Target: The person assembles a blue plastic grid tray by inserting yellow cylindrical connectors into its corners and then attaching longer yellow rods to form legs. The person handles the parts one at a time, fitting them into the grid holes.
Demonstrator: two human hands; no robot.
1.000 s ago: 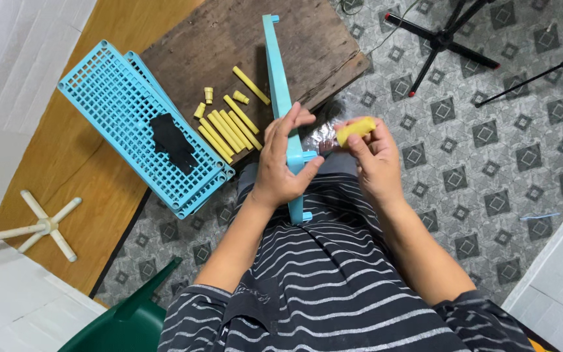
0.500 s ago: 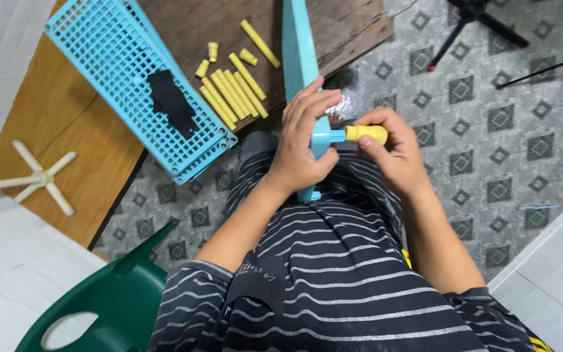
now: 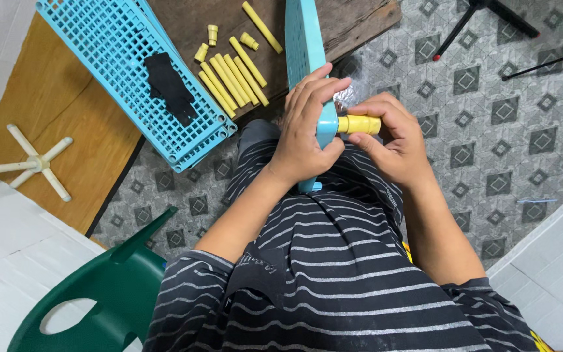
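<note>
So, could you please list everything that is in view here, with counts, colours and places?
upright shelf panel: one, light blue, on edge between the hands
short tube: one, yellow, on the panel's corner peg
long tubes: about seven, yellow, on the dark board
short pieces: three, yellow, beside the long tubes
grid shelves: a stack, light blue, on the board's left
black cloth: one, on the top shelf
wooden board: one, dark brown
chair: one, green, lower left
white cross piece: one, left
tripod legs: black, upper right
left hand: grips the panel
right hand: grip on the short tube
</note>
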